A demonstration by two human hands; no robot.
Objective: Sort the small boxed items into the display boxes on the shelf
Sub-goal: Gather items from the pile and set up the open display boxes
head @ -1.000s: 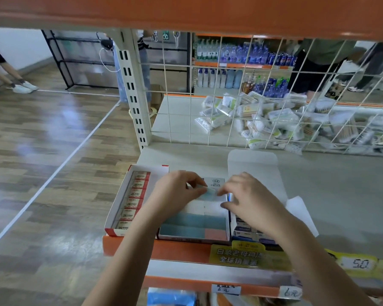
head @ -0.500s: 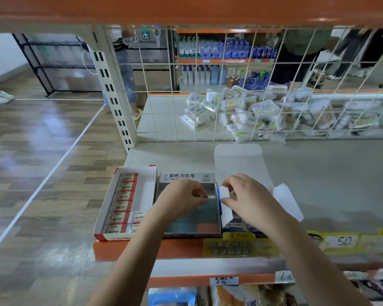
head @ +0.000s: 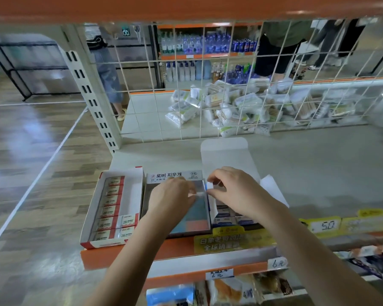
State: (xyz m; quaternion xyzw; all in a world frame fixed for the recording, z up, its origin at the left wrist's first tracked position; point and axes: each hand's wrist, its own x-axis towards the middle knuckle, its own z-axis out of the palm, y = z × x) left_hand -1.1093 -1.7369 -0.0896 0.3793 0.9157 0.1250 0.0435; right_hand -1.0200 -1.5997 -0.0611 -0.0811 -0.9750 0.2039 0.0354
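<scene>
Sorting now: both hands work over the middle display box (head: 187,219), at the front edge of the shelf (head: 318,173).
Left hand (head: 171,198): fingers curled, pinching a small pale item (head: 200,193) above the inner right wall of the middle box; I cannot tell what the item is exactly.
Right hand (head: 232,191): fingers curled, it seems to pinch the same small item from the other side, just over the wall between the middle box and the right display box (head: 228,215).
Left display box (head: 113,208): near the front-left corner of the shelf; one full row of red-and-white small boxes (head: 111,202) and two more at its front end, with free room behind those two.
Middle box: blue and pink items lie at the bottom, mostly toward the front.
Right box: partly hidden by the right hand; its white lid (head: 226,155) lies open toward the back.
Progress, as I judge: partly done, space remains in the boxes.
</scene>
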